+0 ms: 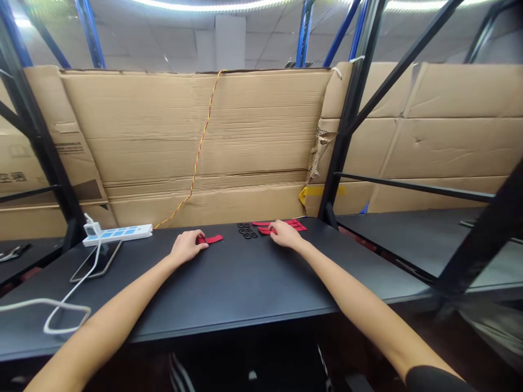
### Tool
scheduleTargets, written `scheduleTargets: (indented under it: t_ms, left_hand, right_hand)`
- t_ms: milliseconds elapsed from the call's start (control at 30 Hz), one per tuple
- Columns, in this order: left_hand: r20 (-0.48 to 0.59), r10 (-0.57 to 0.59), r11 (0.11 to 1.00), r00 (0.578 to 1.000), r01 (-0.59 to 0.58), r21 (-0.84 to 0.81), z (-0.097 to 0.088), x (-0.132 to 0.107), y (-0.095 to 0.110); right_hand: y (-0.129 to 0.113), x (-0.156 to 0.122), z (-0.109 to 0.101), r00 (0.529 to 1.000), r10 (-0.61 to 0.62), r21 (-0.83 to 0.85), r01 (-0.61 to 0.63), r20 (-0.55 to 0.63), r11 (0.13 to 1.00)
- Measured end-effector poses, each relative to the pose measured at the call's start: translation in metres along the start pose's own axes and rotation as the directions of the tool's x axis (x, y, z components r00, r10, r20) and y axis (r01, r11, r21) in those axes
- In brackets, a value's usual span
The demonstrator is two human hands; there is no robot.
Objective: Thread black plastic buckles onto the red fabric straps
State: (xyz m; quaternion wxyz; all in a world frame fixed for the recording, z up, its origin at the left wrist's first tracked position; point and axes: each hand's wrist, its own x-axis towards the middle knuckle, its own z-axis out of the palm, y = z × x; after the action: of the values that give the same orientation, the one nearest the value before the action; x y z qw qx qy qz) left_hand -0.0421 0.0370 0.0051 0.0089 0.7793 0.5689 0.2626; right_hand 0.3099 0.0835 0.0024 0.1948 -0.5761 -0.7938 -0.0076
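Note:
Toward the back of the black tabletop, my left hand is closed on the left end of a short red strip that looks like webbing. The strip's right end lies on the table. My right hand reaches a group of red strips laid side by side, its fingers curled and pinching at the left end of the nearest one. How firmly it grips is hard to see. Between my hands lies a cluster of small black buckles, several of them, close to the right hand.
A white power strip with a plugged-in charger stands at the back left, beside a phone. A white cable loops over the table's left side. Cardboard panels wall the back, and a black rack post rises at right.

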Motion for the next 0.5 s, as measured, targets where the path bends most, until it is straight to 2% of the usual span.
scheduleTargets:
  t_ms: [67, 167, 267, 333, 367, 433, 500]
  left_hand:
    - [-0.020, -0.024, 0.995, 1.000, 0.025, 0.092, -0.003, 0.001, -0.006]
    - [-0.089, 0.012, 0.987, 0.996, 0.003, 0.162, -0.004, 0.000, 0.000]
    - [-0.133, 0.140, 0.978, 0.981, -0.117, 0.170, -0.002, -0.005, 0.019]
    - [-0.117, 0.223, 0.963, 0.968, -0.200, 0.181, -0.001, -0.009, 0.033]
    - [-0.097, 0.257, 0.953, 0.962, -0.235, 0.191, 0.000, -0.011, 0.039]
    - [-0.049, 0.308, 0.934, 0.950, -0.292, 0.208, 0.002, -0.015, 0.047]
    - [-0.012, 0.332, 0.923, 0.943, -0.322, 0.211, 0.003, -0.017, 0.050]
  right_hand:
    - [0.007, -0.002, -0.003, 0.998, 0.025, -0.030, -0.023, 0.050, 0.999]
    - [-0.004, -0.006, -0.003, 0.994, -0.031, -0.014, 0.033, 0.106, 0.999]
    - [-0.025, -0.009, -0.004, 0.961, -0.219, 0.119, 0.201, 0.168, 0.972]
    - [-0.033, -0.008, -0.007, 0.948, -0.294, 0.175, 0.271, 0.120, 0.947]
    - [-0.033, -0.007, -0.009, 0.960, -0.268, 0.145, 0.254, 0.086, 0.956]
    - [-0.025, -0.006, -0.012, 0.989, -0.132, 0.011, 0.131, 0.060, 0.991]
    - [-0.013, -0.006, -0.014, 0.996, -0.016, -0.091, 0.024, 0.091, 0.996]
